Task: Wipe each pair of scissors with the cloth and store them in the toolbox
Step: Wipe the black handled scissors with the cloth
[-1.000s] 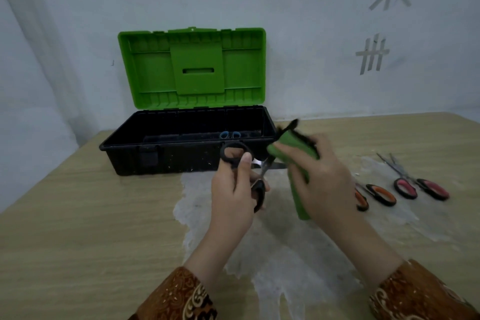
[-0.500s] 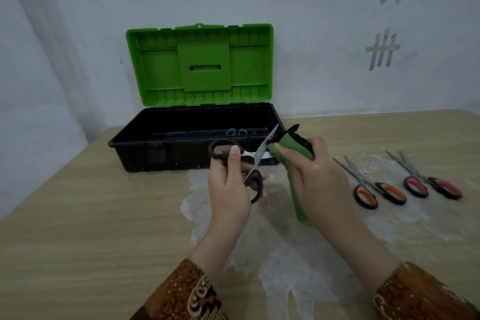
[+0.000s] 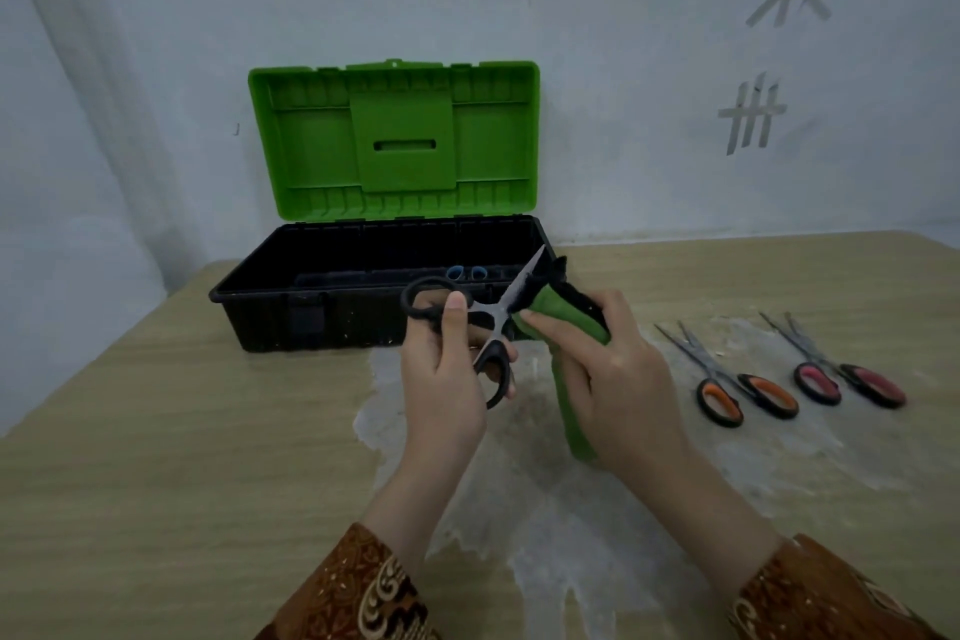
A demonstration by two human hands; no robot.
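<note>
My left hand (image 3: 447, 379) grips black-handled scissors (image 3: 485, 322) by the handles, blades spread and pointing up to the right. My right hand (image 3: 613, 374) holds a green cloth (image 3: 566, 322) folded around the lower blade, its tail hanging below the palm. Behind them stands the black toolbox (image 3: 311, 299) with its green lid (image 3: 395, 140) up. Blue scissor handles (image 3: 466, 272) show inside it. Orange-handled scissors (image 3: 737, 390) and pink-handled scissors (image 3: 841, 374) lie on the table to the right.
The wooden table (image 3: 156, 431) carries a thin whitish sheet (image 3: 545, 509) under my hands and the loose scissors. A pale wall with tape marks (image 3: 753, 114) runs close behind the toolbox.
The scissor blades have opened and the upper blade now stands bare, clear of the cloth. The view has shifted slightly, moving everything right and down in frame.
</note>
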